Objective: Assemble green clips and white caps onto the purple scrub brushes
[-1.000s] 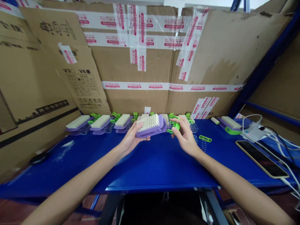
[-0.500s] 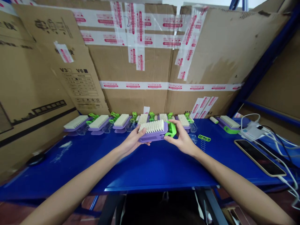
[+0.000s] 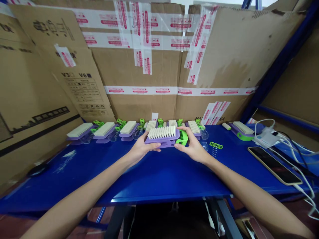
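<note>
A purple scrub brush with pale bristles facing up is held above the blue table, between both hands. My left hand is closed round its left end, thumb along the front side. On its right end sits a bright green plastic end piece, which my right hand pinches between thumb and fingers. The green piece touches the purple body; whether it is fully seated I cannot tell. Right of my right hand lie a green slotted clip and a metal spring.
Several purple brushes with green clips and clear parts line the table's back edge. Another brush with a green end lies at right, near a white charger, cables and a phone. Cardboard walls the back.
The brush has levelled slightly, and my left thumb has moved down from the bristle edge to the purple side. My right hand keeps its grip on the green piece.
</note>
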A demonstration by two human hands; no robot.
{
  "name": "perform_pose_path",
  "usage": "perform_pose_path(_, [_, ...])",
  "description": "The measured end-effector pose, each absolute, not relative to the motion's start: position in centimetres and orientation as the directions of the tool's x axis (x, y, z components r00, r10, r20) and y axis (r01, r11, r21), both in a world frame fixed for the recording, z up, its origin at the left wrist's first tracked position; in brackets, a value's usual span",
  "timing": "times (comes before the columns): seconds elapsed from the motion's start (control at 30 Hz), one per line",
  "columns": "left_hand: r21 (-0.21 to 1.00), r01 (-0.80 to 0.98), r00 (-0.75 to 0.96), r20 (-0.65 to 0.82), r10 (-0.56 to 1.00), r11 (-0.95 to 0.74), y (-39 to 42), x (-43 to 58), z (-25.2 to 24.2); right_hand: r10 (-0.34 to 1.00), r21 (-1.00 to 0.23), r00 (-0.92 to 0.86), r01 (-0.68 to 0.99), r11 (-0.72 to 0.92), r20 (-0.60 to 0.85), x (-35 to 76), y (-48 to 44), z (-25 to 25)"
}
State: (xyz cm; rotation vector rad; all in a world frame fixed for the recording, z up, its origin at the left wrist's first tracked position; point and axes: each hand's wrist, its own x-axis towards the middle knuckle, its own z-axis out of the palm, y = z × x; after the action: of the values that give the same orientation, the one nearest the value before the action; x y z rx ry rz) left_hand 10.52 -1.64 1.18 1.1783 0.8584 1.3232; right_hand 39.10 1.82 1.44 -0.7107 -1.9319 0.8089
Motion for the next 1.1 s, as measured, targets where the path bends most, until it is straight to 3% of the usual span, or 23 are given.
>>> perform_pose_path(0.43, [0.964, -0.187, 0.093, 0.211, 0.973, -0.191, -1.3, 10.5, 0.7, 0.737, -0.747, -0.420, 0.181, 0.640, 0.530, 38.8, 2.0, 0.7])
perform_pose_path(0.8, [0.958, 0.011, 0.043, 0.285, 0.958, -0.286, -1.4, 10.5, 0.9, 0.702, -0.674, -0.451, 0.254, 0.693, 0.552, 38.4, 2.5, -0.3])
perform_pose_path(1.1, [0.964, -0.099, 0.044, 0.253, 0.966, -0.248, -1.6, 10.9, 1.2, 0.775, -0.781, -0.305, 0.134, 0.610, 0.554, 38.1, 2.5, -0.1])
